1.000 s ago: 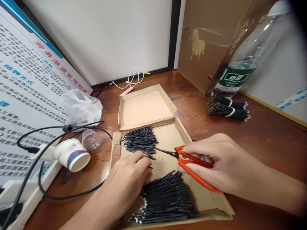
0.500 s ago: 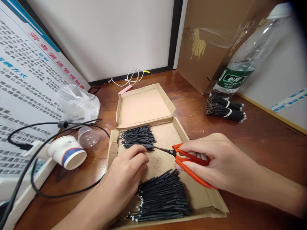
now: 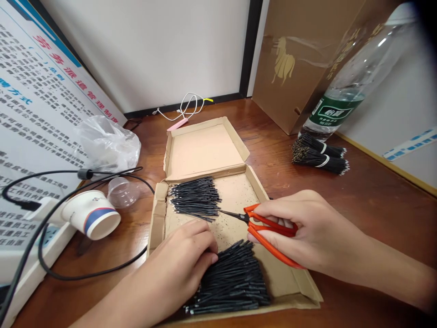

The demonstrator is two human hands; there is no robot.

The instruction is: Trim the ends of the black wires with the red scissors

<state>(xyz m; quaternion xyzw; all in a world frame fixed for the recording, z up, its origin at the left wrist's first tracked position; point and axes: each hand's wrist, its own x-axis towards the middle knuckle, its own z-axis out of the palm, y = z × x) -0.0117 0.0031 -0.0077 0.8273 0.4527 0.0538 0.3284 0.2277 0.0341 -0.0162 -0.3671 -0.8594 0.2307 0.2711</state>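
My right hand [image 3: 303, 228] grips a pair of scissors [image 3: 269, 224] with red handles. The slim dark blades look closed, their tip pointing left near the far pile of short black wires [image 3: 196, 196]. My left hand [image 3: 191, 250] is at the left edge of the nearer pile of black wires [image 3: 239, 278], fingers curled together. Whether a wire is between the fingertips is hidden. Both piles lie in an open cardboard box [image 3: 235, 193], dotted with small dark bits between them.
Left of the box are a tipped paper cup [image 3: 94, 216], a clear plastic cup [image 3: 122, 192], a black cable [image 3: 92, 275] and a plastic bag [image 3: 109, 141]. Banded black wire bundles [image 3: 319, 157] lie at right by a water bottle [image 3: 344, 100]. A brown carton [image 3: 290, 59] stands behind.
My left hand has moved from the far pile toward me, to the nearer pile. Several wires now lie along the far pile's near side. The right hand with the scissors has barely moved.
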